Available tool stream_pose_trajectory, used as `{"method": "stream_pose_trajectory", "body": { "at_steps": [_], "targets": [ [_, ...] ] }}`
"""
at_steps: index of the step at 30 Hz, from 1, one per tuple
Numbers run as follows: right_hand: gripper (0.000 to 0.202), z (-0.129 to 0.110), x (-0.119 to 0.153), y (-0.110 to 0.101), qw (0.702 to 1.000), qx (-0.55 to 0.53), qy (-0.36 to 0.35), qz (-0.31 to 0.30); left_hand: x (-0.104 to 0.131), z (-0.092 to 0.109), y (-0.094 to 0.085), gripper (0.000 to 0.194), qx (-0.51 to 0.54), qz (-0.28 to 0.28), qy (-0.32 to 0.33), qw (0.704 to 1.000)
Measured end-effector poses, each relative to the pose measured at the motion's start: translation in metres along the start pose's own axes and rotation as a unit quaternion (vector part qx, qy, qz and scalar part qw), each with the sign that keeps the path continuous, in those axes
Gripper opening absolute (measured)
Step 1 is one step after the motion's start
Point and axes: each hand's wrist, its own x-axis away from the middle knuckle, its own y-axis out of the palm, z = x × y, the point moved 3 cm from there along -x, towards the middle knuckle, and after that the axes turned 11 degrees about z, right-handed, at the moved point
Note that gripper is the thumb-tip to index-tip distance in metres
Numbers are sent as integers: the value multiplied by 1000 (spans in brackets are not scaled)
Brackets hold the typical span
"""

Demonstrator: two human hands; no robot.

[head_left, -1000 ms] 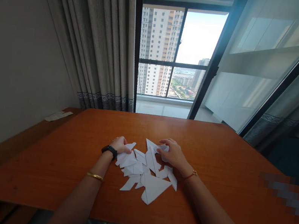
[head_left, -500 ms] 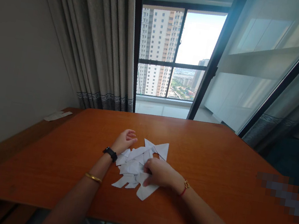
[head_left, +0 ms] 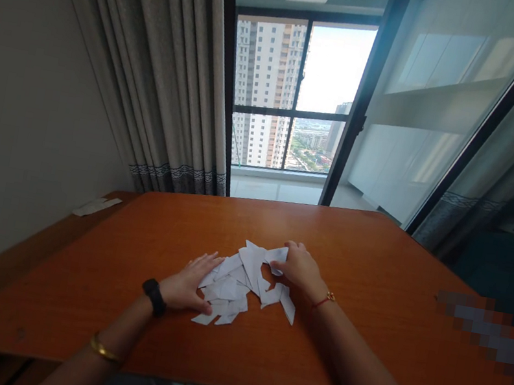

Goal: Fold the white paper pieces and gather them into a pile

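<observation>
A loose heap of white paper pieces [head_left: 226, 286], cut or torn into angular shapes, lies on the brown wooden table [head_left: 120, 301]. My left hand [head_left: 190, 281] rests at the heap's left side, fingers stretched out and thumb apart, touching the outer pieces. At the far right of the heap, my right hand [head_left: 301, 269] has its thumb over a paper piece [head_left: 277, 256] and its fingers curled at that piece's edge. An angled strip of paper [head_left: 287, 304] lies just below my right hand.
Flat pale paper [head_left: 97, 206] lies on the ledge at the far left by the wall. Beyond the table stand a grey curtain [head_left: 178, 74] and a glass door with a dark frame [head_left: 342, 154]. A blurred-out patch [head_left: 490, 330] covers something at the right.
My left hand has come back toward me and flattened against the heap's left side. My right hand has moved from the heap's middle to its far right edge; pieces there have shifted.
</observation>
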Motion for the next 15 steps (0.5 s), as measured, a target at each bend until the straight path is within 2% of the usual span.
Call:
{"method": "stream_pose_trajectory", "body": {
  "at_steps": [3,5,7,10,12,15],
  "targets": [
    [43,-11,6,15,997,-16,-55,-43,-10,2,17,120,-28,20,10,999],
    [32,-24,10,25,989,-60,-119,-71,-19,12,25,123,-36,31,17,999],
    [30,-32,12,29,978,-116,-153,-89,-25,25,29,125,-53,34,15,998],
    [33,-29,7,20,977,-161,-123,-60,-31,37,23,128,-87,41,10,995],
    [32,-18,2,10,992,-96,-77,-31,-34,39,18,128,-91,36,14,995],
    [27,-2,-2,-2,997,21,-29,-64,-39,34,18,129,-81,-1,18,997]
  ]
}}
